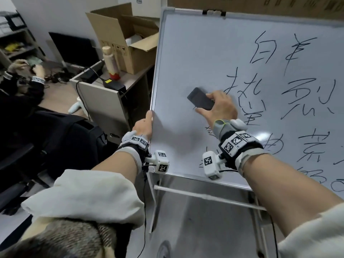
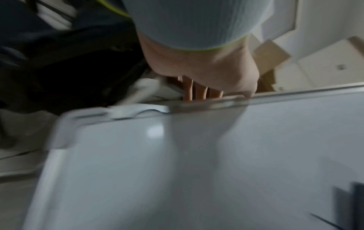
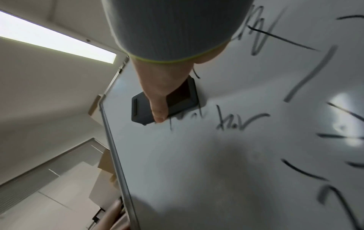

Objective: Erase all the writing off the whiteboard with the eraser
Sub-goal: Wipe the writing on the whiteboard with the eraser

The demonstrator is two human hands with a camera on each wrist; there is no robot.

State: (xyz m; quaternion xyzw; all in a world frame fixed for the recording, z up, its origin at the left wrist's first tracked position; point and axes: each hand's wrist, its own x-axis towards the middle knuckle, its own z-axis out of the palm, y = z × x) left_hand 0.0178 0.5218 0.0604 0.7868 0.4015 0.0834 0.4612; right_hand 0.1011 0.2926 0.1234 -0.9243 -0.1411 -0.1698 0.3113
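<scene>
The flat dark-grey rectangular eraser [image 1: 200,99] lies face-down against the white metal-framed whiteboard [image 1: 195,53], in the left-middle part of the surface, at the left edge of the black handwritten characters [image 1: 290,94]. The right hand [image 1: 218,107] grips it, thumb along the lower edge and fingers curled over the upper edge. The board to the left of the eraser looks bare, while the writing fills the middle and right and runs down to the lower edge, so most of the job appears still ahead.

To do this stroke well, I would keep the eraser's felt face flat on the board, not tipped onto a corner; the right wrist view shows its body [image 3: 165,101] seated flush, which is what is wanted. Firm, even pressure and overlapping passes, working rightward from the bare area into the characters, should avoid leaving thin streaks between sweeps. The small marks just below the right wrist [image 1: 210,131] are easy to miss and need a pass of their own.

The left hand [image 1: 144,125] grips the board's left frame edge, thumb on the front and fingers [image 2: 199,91] wrapped behind. That brace matters: the board stands on a light metal stand [image 1: 204,197], and pushing on it is likely to make it rock or slide.

Further left stand a grey counter [image 1: 104,97] and an open cardboard box [image 1: 121,34].
</scene>
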